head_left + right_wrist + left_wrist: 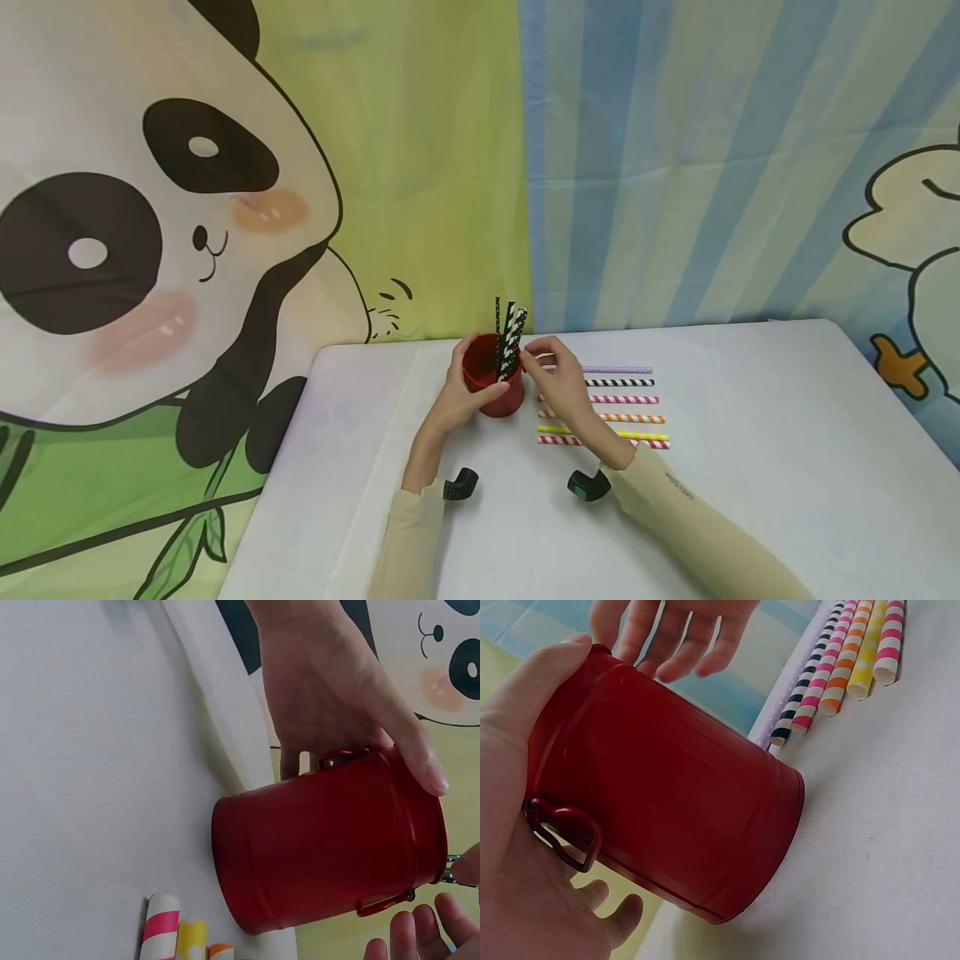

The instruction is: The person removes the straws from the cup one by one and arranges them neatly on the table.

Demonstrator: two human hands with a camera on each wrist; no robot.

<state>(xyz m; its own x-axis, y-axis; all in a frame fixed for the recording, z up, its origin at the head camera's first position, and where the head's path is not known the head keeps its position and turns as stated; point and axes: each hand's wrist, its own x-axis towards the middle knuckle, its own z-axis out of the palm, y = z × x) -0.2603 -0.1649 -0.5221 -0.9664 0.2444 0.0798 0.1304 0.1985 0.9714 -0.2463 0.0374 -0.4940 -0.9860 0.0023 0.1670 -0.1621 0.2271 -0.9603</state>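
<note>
A small red metal bucket [501, 403] with side handles stands on the table, seen sideways in both wrist views. My left hand [458, 393] holds it from the left, thumb on the rim and fingers on the far side. Several black-and-white patterned paper straws [512, 337] stand upright in the bucket, leaning to its right side. My right hand [561, 379] is at the bucket's right rim beside these straws, its fingers loosely bent. In the left wrist view the fingers [686, 645] of that hand are spread behind the rim. No straw shows in its grasp.
To the right of the bucket, partly under my right forearm, lies a row of paper straws: lilac [622, 369], black-striped [626, 382], pink-striped [633, 400], orange-striped [637, 418], yellow [645, 436] and red-striped [658, 444]. A white cloth covers the table [750, 417]; a printed curtain [435, 167] hangs behind.
</note>
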